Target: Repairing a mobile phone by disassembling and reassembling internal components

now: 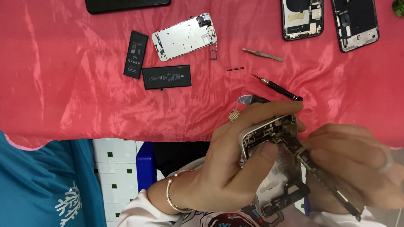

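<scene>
Your left hand [228, 168] clamps the open phone [275, 163] upright off the desk [57, 68], steadying it while your right hand [355, 167], at 3 o'clock, pinches its board [327, 183].

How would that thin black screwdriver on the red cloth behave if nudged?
The thin black screwdriver looks round-shafted, so it would probably roll. Likely light and stiff. The glossy red cloth is wrinkled, which may stop it early.

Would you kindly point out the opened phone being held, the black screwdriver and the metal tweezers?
Opened phone [270, 136], head view, upper frame interior.
Black screwdriver [279, 89], head view, mid handle.
Metal tweezers [263, 54], head view, middle of the arms.
</scene>
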